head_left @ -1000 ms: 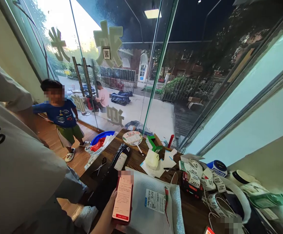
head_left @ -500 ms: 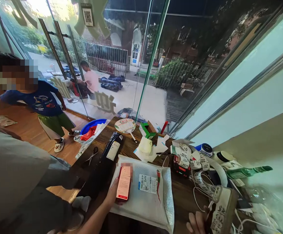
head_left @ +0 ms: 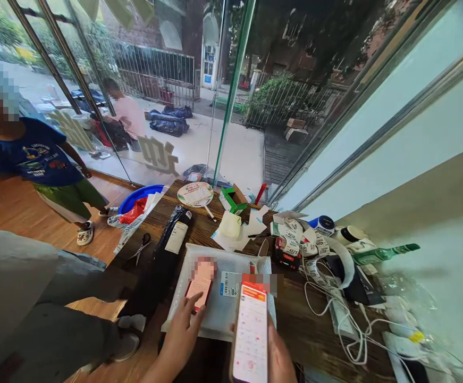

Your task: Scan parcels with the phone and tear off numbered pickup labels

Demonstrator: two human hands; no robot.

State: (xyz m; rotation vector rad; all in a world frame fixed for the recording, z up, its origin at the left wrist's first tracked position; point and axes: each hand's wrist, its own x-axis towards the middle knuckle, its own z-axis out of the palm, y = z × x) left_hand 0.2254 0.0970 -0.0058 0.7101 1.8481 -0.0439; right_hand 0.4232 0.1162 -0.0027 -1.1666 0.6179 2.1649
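Note:
My left hand (head_left: 182, 329) reaches over a red-edged phone (head_left: 200, 290) that lies on a white bubble-wrap mailer (head_left: 175, 292). Its fingers are apart, with the index finger on or just above the lit screen. A second phone (head_left: 251, 335) is held upright in my right hand (head_left: 279, 351), its bright screen facing me. It stands in front of the mailer's right part and hides some of it. A shipping label (head_left: 228, 284) shows on the mailer between the two phones.
Left of the mailer lie a long black parcel (head_left: 167, 244) and scissors (head_left: 140, 248). Behind it are a paper fan (head_left: 195, 194) and a green box (head_left: 233, 199). Label rolls (head_left: 293, 239), white cables (head_left: 361, 340) and a green bottle (head_left: 386, 254) crowd the right. A child (head_left: 43, 154) stands left.
My right hand has brought the second phone from the lower right to over the mailer, screen now showing. My left hand has let the red-edged phone down onto the mailer. The view has shifted.

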